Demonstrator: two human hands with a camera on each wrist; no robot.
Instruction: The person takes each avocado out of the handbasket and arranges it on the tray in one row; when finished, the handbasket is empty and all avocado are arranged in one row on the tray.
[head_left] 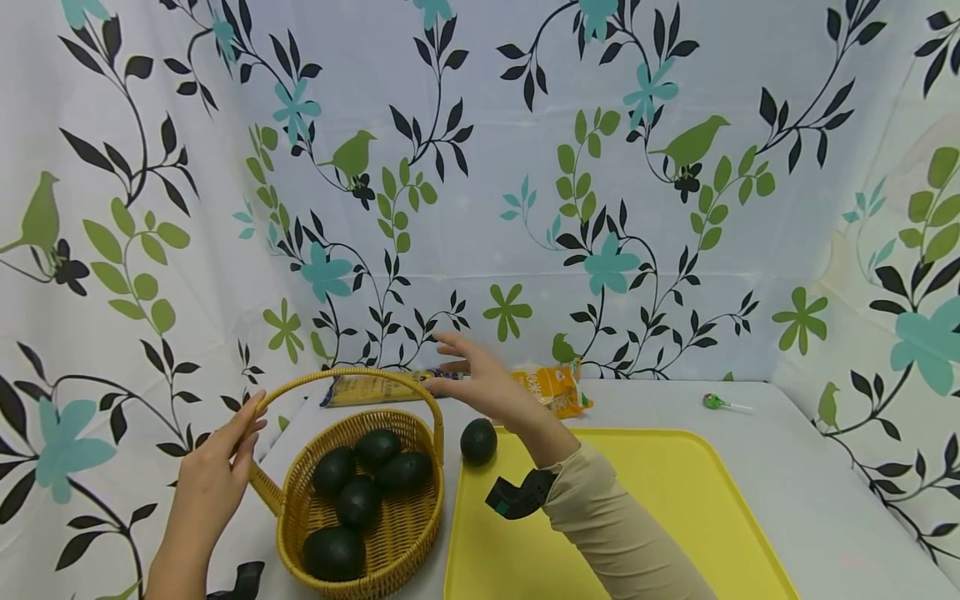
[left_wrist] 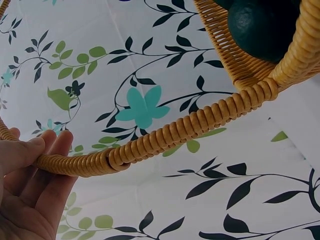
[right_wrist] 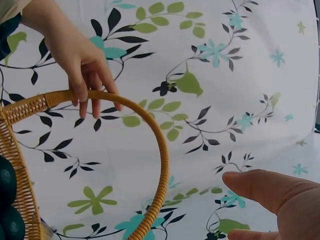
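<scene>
My left hand [head_left: 217,467] holds the arched handle [left_wrist: 185,130] of a round wicker basket [head_left: 438,508], with the thumb on one side and the fingers on the other. Several dark green avocados [head_left: 333,553] lie inside the basket. To the right of the handle, my right hand [head_left: 491,387] is raised with its fingers spread and holds nothing. In the right wrist view, the thumb and a finger of that hand [right_wrist: 280,200] stand apart from the handle. Another avocado [head_left: 478,442] sits just below the right hand, at the tray's back left corner.
A yellow tray [head_left: 660,500] lies on the white table [head_left: 832,492], right of the basket. Along the back are a long yellowish packet [head_left: 367,389] and an orange bag [head_left: 562,390]. A green-topped lollipop [head_left: 716,402] lies back right. Patterned curtain [head_left: 480,208] surrounds the table.
</scene>
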